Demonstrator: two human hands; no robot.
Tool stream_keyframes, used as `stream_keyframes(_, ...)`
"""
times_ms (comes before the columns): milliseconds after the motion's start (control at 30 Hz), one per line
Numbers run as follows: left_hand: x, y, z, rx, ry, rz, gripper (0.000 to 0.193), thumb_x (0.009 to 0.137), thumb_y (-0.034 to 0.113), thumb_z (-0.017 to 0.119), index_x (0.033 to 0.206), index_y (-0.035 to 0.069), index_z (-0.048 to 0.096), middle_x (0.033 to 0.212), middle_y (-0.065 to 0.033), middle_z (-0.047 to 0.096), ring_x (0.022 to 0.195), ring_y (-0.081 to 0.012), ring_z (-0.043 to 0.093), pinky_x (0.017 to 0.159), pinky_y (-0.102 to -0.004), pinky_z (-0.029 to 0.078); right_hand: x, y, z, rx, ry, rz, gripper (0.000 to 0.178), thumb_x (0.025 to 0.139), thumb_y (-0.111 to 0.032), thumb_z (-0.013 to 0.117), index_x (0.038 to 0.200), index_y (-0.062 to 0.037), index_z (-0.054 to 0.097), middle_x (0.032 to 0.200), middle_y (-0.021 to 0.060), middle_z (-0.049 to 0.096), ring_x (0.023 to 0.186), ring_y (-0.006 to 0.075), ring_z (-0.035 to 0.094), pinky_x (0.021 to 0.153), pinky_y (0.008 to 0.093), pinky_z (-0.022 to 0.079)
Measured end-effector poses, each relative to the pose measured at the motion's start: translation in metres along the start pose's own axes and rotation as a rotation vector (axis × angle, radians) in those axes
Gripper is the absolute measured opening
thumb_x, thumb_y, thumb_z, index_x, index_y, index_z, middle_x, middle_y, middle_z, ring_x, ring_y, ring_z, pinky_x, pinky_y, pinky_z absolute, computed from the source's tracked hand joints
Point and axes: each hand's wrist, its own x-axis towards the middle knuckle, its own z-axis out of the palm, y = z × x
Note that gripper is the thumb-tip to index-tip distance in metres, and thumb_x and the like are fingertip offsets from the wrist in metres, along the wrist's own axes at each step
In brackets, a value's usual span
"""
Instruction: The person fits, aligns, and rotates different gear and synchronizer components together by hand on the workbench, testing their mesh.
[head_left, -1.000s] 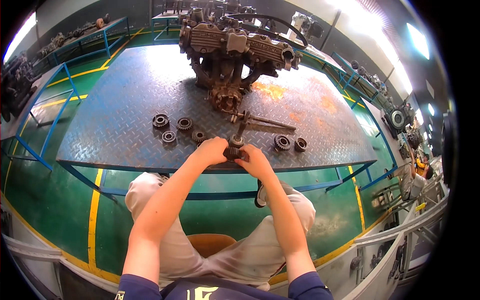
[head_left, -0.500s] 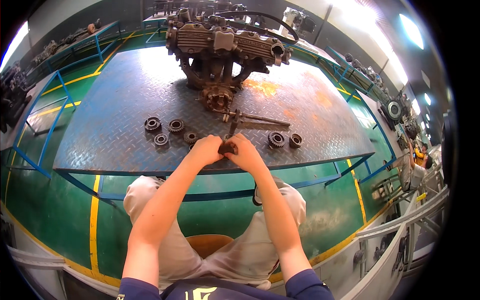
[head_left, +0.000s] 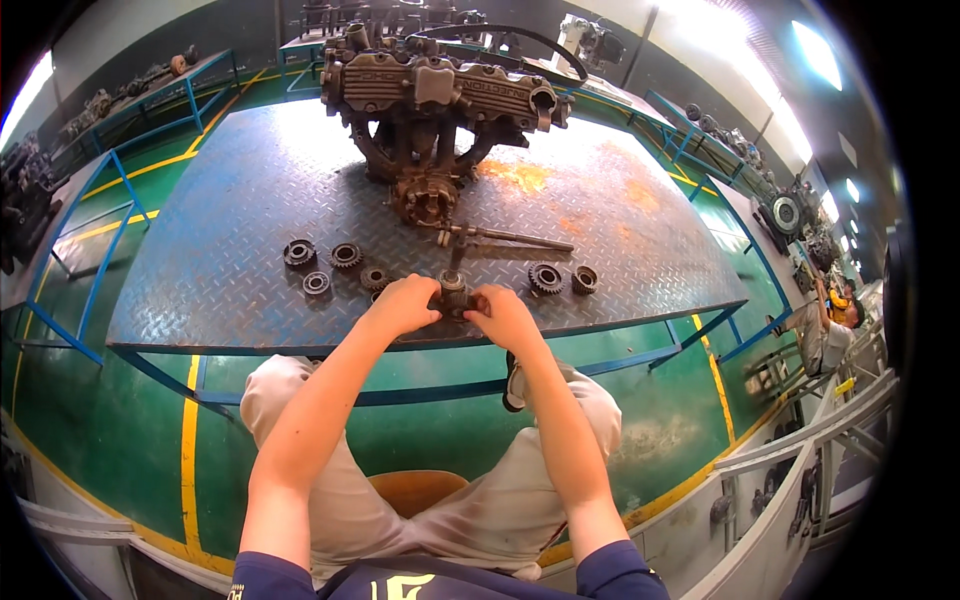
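Near the front edge of the metal table, a gear shaft (head_left: 453, 283) stands upright with ring-shaped gear parts around its lower end. My left hand (head_left: 405, 304) closes on its left side, thumb and fingers against the parts. From the right, my right hand (head_left: 501, 312) pinches at the same stack, fingertips bent inward. The lowest part between the hands is dark and partly covered by fingers. Just left of my left hand lies a small gear (head_left: 375, 279). Beyond the upright shaft, a long thin rod (head_left: 520, 240) extends to the right.
A dirty engine (head_left: 440, 90) stands on the far side of the tread-plate table (head_left: 220, 230). Loose gears (head_left: 346, 256) and a bearing (head_left: 316, 284) lie left. Another gear (head_left: 545, 278) and a ring (head_left: 585, 280) lie right. A person (head_left: 822, 335) is at far right.
My hands have moved slightly apart and lower around the shaft, so the gear parts between them show more. The view has shifted a little.
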Motion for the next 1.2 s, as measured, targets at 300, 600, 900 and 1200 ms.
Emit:
stream_keyframes(300,0.007,-0.004,0.005,-0.001,0.021,0.034,0.033,0.072,0.02,0.075,0.101,0.005,0.07,0.091,-0.0196,0.069,0.088,-0.038,0.065,0.076,-0.0439,0.052,0.02,-0.025,0.02,0.07,0.101,-0.161,0.031,0.072,-0.012,0.077,0.1,-0.0035,0.067,0.089,0.0127,0.058,0.079,0.0311,0.058,0.072,0.038,0.048)
stream_keyframes(600,0.002,-0.011,-0.003,0.03,-0.092,-0.042,0.03,0.07,0.019,0.076,0.094,0.003,0.07,0.088,-0.0213,0.068,0.086,-0.0384,0.066,0.076,-0.0442,0.052,0.017,-0.013,0.02,0.097,-0.011,-0.087,0.028,0.073,-0.012,0.076,0.096,-0.0019,0.065,0.086,0.0156,0.062,0.085,0.0344,0.062,0.073,0.0412,0.047)
stream_keyframes(900,-0.002,-0.006,-0.002,0.031,0.004,0.013,0.034,0.073,0.022,0.076,0.099,0.002,0.069,0.086,-0.0193,0.069,0.085,-0.0364,0.067,0.076,-0.0441,0.052,0.014,0.003,-0.001,0.046,-0.04,0.02,0.027,0.071,-0.012,0.076,0.092,0.0009,0.066,0.078,0.0166,0.063,0.075,0.0352,0.062,0.068,0.0422,0.048)
stream_keyframes(1200,-0.003,-0.012,0.001,-0.038,0.02,0.061,0.032,0.074,0.021,0.076,0.1,0.003,0.07,0.086,-0.0185,0.069,0.084,-0.0369,0.066,0.074,-0.0434,0.052,0.023,-0.027,0.017,0.122,0.005,-0.095,0.031,0.068,-0.008,0.077,0.097,-0.0032,0.067,0.086,0.0128,0.06,0.084,0.0326,0.059,0.074,0.0402,0.047)
